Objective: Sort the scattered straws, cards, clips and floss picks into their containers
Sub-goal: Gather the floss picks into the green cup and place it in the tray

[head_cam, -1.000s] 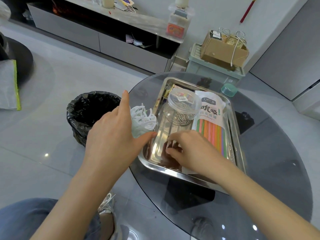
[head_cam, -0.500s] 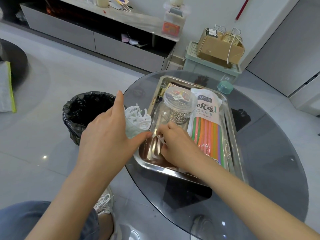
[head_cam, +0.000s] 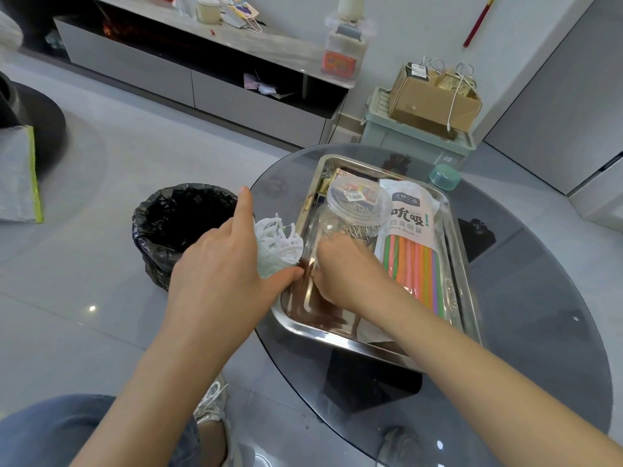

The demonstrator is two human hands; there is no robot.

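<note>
Your L hand [head_cam: 219, 284] grip curls round the floss pick cup [head_cam: 279, 241]; R hand [head_cam: 344, 267] grip, down in tray [head_cam: 337, 335], can't tell.

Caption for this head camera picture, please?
Left hand grips a container of floss picks; right hand reaches into steel tray.

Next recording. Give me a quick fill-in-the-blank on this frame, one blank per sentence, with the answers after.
1. The left hand has a clear cup of white ___ in its grip.
2. The straw bag lies inside the metal ___.
3. The teal cap sits outside it, on the glass ___.
4. The floor bin has a ___ liner.

Missing words: floss picks; tray; table; black.
</note>
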